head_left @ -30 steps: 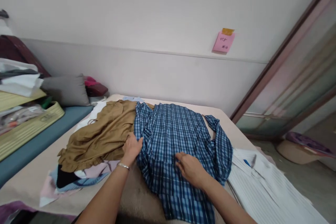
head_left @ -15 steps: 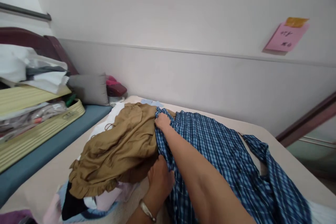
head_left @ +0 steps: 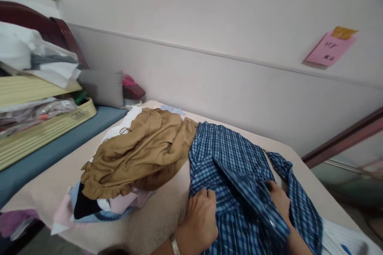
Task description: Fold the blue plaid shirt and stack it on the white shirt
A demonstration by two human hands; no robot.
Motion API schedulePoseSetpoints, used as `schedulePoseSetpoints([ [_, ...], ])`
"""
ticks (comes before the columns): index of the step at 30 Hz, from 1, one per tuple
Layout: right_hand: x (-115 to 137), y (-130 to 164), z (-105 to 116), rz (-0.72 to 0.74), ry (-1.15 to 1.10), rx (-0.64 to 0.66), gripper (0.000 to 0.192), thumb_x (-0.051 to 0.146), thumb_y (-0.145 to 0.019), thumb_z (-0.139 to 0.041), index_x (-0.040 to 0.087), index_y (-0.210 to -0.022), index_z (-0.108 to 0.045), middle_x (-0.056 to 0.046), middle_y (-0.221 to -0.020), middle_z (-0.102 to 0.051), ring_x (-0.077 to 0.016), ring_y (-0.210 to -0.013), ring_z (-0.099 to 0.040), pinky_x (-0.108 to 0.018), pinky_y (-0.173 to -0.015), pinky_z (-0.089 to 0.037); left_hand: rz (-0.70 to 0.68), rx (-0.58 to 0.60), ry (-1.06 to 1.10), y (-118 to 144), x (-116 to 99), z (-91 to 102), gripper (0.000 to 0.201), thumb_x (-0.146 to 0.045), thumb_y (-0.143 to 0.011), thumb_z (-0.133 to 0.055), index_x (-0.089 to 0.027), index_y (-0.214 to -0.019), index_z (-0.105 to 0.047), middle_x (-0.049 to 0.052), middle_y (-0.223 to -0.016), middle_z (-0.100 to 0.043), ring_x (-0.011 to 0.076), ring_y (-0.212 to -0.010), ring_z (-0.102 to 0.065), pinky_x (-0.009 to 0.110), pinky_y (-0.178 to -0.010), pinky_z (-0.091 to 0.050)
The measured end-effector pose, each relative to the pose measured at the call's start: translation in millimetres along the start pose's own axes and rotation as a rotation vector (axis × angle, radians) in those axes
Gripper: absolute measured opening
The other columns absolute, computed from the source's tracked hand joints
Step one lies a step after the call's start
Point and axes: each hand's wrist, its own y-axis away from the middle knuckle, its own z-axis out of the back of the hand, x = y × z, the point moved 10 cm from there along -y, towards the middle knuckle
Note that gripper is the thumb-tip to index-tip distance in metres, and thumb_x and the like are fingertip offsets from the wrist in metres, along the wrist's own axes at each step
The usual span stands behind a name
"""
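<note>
A blue plaid shirt (head_left: pixel 230 155) lies spread on the beige table top (head_left: pixel 155 219). My left hand (head_left: pixel 200 217) presses down on the shirt's left edge near the front, fingers curled on the cloth. My right hand (head_left: pixel 277 199) lies partly under a folded-over sleeve of the same shirt and grips that cloth. Just left of the shirt sits a crumpled brown garment (head_left: pixel 140 153) on top of a heap of pink, white and black clothes (head_left: pixel 98 205).
White striped cloth (head_left: pixel 344 241) shows at the lower right corner. On the left, a blue bench (head_left: pixel 60 143) holds a yellow-green case (head_left: pixel 42 131), stacked linens and a grey cushion (head_left: pixel 103 87). A pink note (head_left: pixel 329 48) hangs on the wall. A glass door frame stands right.
My right hand came back from the shirt's far collar and folded a sleeve across the shirt. The shirt now lies apart from the brown garment. My left hand shifted right along the shirt's edge.
</note>
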Motion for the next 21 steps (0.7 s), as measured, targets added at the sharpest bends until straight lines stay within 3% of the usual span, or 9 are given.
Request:
schedulePoseSetpoints([
  [2, -23, 6, -4, -0.091, 0.095, 0.033, 0.036, 0.032, -0.08, -0.051, 0.019, -0.108, -0.069, -0.014, -0.099, -0.073, -0.0311, -0.082, -0.069, -0.037, -0.067, -0.048, -0.026, 0.0, -0.031, 6, -6, -8.6, 0.037, -0.008, -0.075, -0.055, -0.017, -0.11, -0.057, 0.012, -0.114, -0.06, 0.0284, -0.104, -0.058, 0.043, -0.089, -0.048],
  [4, -3, 5, 1, -0.057, 0.085, -0.027, 0.042, 0.029, -0.085, -0.045, 0.018, -0.121, -0.063, -0.015, -0.114, -0.07, -0.0314, -0.093, -0.068, -0.039, -0.074, -0.049, -0.003, -0.036, -0.095, 10, -5, -14.4, 0.038, -0.013, -0.078, -0.058, -0.016, -0.115, -0.057, 0.014, -0.118, -0.058, 0.0318, -0.109, -0.055, 0.048, -0.093, -0.047],
  [7, 84, -2, -9, 0.152, -0.015, -0.035, 0.035, 0.034, -0.093, -0.04, 0.018, -0.114, -0.062, -0.014, -0.112, -0.07, -0.0285, -0.098, -0.067, -0.038, -0.082, -0.048, 0.117, -0.065, -0.218, 9, 7, -27.9, 0.03, -0.014, -0.086, -0.053, -0.017, -0.116, -0.061, 0.014, -0.115, -0.06, 0.0314, -0.107, -0.056, 0.048, -0.088, -0.048],
  [11, 226, -4, -69, 0.376, -0.166, 0.187, 0.035, 0.051, -0.092, -0.049, 0.02, -0.104, -0.061, -0.009, -0.098, -0.072, -0.0244, -0.095, -0.068, -0.034, -0.085, -0.048, 0.203, -0.188, -0.376, 2, 22, -35.8, 0.026, -0.01, -0.094, -0.041, -0.018, -0.101, -0.065, 0.011, -0.102, -0.062, 0.0254, -0.094, -0.058, 0.037, -0.076, -0.048],
  [13, 278, -2, -100, 0.39, -0.144, 0.24, 0.048, 0.057, -0.084, -0.061, 0.019, -0.113, -0.057, -0.011, -0.103, -0.071, -0.0274, -0.099, -0.067, -0.036, -0.086, -0.049, 0.203, -0.27, -0.393, 1, 27, -35.8, 0.021, -0.012, -0.093, -0.045, -0.018, -0.099, -0.065, 0.011, -0.1, -0.061, 0.0248, -0.092, -0.057, 0.034, -0.072, -0.046],
  [15, 312, -2, -128, 0.373, -0.095, 0.293, 0.061, 0.049, -0.072, -0.075, 0.017, -0.119, -0.055, -0.015, -0.11, -0.069, -0.0302, -0.102, -0.067, -0.039, -0.087, -0.05, 0.211, -0.3, -0.369, 2, 34, -39.5, 0.018, -0.013, -0.092, -0.049, -0.019, -0.096, -0.065, 0.01, -0.098, -0.061, 0.0242, -0.09, -0.057, 0.032, -0.068, -0.045],
  [18, 318, -15, -151, 0.27, -0.09, 0.337, 0.058, 0.032, -0.067, -0.076, 0.015, -0.119, -0.057, -0.018, -0.11, -0.069, -0.0315, -0.101, -0.068, -0.041, -0.087, -0.051, 0.205, -0.285, -0.33, 5, 40, -49.8, 0.019, -0.013, -0.091, -0.048, -0.019, -0.091, -0.066, 0.009, -0.094, -0.062, 0.0236, -0.087, -0.057, 0.031, -0.066, -0.044],
  [21, 281, -37, -146, 0.168, -0.111, 0.277, 0.045, 0.031, -0.079, -0.061, 0.012, -0.119, -0.059, -0.021, -0.11, -0.069, -0.0333, -0.103, -0.068, -0.042, -0.086, -0.053, 0.218, -0.201, -0.298, 7, 40, -62.0, 0.023, -0.011, -0.092, -0.045, -0.017, -0.089, -0.067, 0.012, -0.095, -0.062, 0.0247, -0.088, -0.059, 0.033, -0.066, -0.046],
])
